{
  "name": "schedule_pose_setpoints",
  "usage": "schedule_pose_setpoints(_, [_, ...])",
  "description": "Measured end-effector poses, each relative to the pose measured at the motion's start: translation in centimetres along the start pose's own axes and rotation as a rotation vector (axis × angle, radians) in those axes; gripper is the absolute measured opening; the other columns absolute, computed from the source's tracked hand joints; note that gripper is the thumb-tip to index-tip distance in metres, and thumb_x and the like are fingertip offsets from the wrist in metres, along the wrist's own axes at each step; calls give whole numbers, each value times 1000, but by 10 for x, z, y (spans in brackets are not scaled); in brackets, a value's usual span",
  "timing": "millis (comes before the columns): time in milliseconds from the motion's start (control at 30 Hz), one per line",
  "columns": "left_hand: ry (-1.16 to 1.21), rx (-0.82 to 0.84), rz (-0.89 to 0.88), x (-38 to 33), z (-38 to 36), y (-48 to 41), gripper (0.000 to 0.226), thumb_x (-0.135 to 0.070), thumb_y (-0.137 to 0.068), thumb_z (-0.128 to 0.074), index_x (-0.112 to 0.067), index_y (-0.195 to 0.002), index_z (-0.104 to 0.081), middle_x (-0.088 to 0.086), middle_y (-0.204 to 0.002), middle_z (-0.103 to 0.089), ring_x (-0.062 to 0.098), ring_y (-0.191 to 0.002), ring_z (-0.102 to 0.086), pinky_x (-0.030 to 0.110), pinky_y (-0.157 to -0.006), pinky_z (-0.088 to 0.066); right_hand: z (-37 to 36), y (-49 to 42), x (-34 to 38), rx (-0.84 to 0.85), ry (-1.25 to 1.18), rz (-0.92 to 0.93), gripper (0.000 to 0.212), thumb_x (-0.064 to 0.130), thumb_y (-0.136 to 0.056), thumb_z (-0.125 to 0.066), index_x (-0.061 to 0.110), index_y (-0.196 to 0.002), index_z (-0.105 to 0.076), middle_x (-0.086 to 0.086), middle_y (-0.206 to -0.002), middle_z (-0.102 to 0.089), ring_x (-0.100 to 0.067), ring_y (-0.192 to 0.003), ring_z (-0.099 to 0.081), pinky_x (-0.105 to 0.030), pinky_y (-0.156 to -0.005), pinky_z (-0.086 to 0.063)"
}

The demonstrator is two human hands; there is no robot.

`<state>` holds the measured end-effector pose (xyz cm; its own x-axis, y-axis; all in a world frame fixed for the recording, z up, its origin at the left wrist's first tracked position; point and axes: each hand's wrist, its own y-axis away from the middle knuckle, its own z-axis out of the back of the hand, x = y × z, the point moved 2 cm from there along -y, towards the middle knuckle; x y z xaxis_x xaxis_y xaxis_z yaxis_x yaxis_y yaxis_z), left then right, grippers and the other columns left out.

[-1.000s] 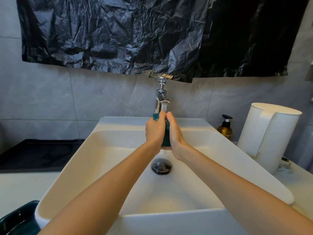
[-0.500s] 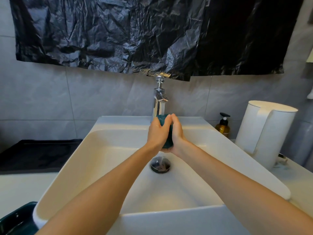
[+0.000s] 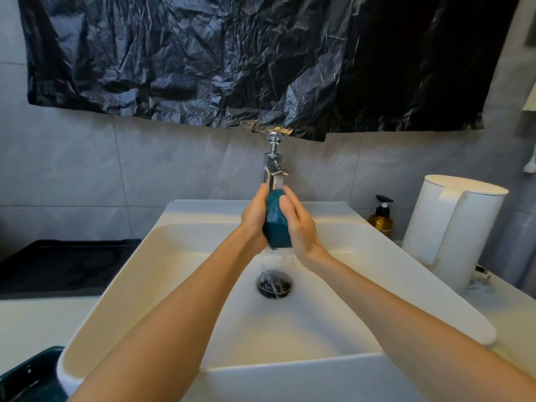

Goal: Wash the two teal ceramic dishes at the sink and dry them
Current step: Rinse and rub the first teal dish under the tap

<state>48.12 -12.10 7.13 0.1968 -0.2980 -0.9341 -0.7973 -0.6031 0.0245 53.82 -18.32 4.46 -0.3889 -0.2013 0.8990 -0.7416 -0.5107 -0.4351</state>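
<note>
While clasped on edge between left hand [image 3: 255, 220] and right hand [image 3: 301, 227], catches water just under the chrome tap [image 3: 274, 169]: teal dish [image 3: 277, 224].
Grasped from both sides, fingers wrapped round its rim, right thumb on its face. Water [image 3: 282, 255] dripping below the palms toward the drain [image 3: 274, 284] of the sink [image 3: 290, 369]. Second teal dish [image 3: 26, 375] well down-left of the left hand, outside the sink; amber pump bottle [image 3: 381, 219] and white jug [image 3: 452, 233] right of the right hand.
</note>
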Motion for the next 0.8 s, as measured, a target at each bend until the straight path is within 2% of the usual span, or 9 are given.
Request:
schedule_pose_setpoints(100, [-44, 23, -21, 0, 6, -5, 45, -51, -94, -46, -16, -116, -63, 11, -109, -66, 25, -104, -63, 37, -86, -54, 0, 3, 2, 31, 19, 63, 51, 59, -85, -42, 45, -134, -43, 8, -139, -50, -9, -124, -50, -30, -103, -43])
schedule_pose_setpoints(167, [-97, 24, -40, 1, 5, -2, 46, -51, -95, -42, -14, -116, -61, 12, -109, -65, 26, -105, -62, 36, -85, -53, -1, 2, 7, 50, -36, -16, 44, 53, -92, -44, 41, -134, -41, 7, -133, -51, -8, -116, -53, -25, -93, -48])
schedule_pose_setpoints(233, [-234, 11, -80, 5, 2, 0, 46, -50, -96, -41, -11, -111, -60, 11, -104, -64, 26, -100, -61, 34, -80, -52, -2, 5, 11, 46, -115, -240, 39, 55, -94, -45, 35, -127, -47, 3, -121, -56, -8, -101, -57, -23, -72, -51])
schedule_pose_setpoints(267, [-287, 7, -121, 8, 0, 1, 43, -48, -96, -41, -11, -106, -60, 9, -98, -64, 24, -95, -61, 31, -74, -51, -4, 7, 11, 49, -162, -392, 45, 61, -90, -46, 31, -122, -53, -2, -116, -59, -13, -97, -59, -27, -67, -53])
schedule_pose_setpoints(333, [-301, 15, -175, 11, -2, 8, 35, -44, -98, -41, -14, -101, -60, 4, -89, -64, 18, -83, -61, 26, -62, -48, -4, 10, 7, 63, -297, -649, 61, 74, -80, -48, 24, -113, -62, -11, -110, -65, -23, -100, -61, -37, -74, -53])
schedule_pose_setpoints(400, [-354, 54, -225, 15, -3, 10, 29, -40, -99, -40, -19, -103, -59, 3, -93, -64, 17, -85, -61, 26, -66, -50, 1, 8, 6, 29, -452, -763, 69, 77, -77, -47, 18, -108, -65, -13, -108, -66, -27, -102, -60, -41, -79, -51])
schedule_pose_setpoints(600, [-310, -2, -270, 16, -13, 17, 22, -32, -98, -47, -14, -108, -56, 5, -96, -62, 21, -91, -60, 25, -68, -48, 4, 9, 9, 41, -452, -778, 61, 75, -80, -47, 18, -95, -64, -9, -98, -64, -23, -96, -57, -41, -88, -47])
schedule_pose_setpoints(667, [-291, -26, -250, 16, -17, 22, 19, -30, -99, -46, -13, -104, -52, 2, -88, -58, 16, -84, -58, 24, -71, -45, 2, 12, 8, 38, -468, -776, 57, 72, -81, -48, 19, -96, -64, -8, -99, -63, -22, -96, -56, -39, -84, -48])
schedule_pose_setpoints(800, [-301, -101, -250, 14, -16, 15, 21, -41, -94, -50, -20, -93, -56, 1, -86, -62, 18, -82, -60, 24, -61, -45, -3, 10, 7, 72, -497, -705, 48, 64, -87, -45, 20, -97, -61, -7, -90, -60, -19, -89, -56, -32, -72, -47])
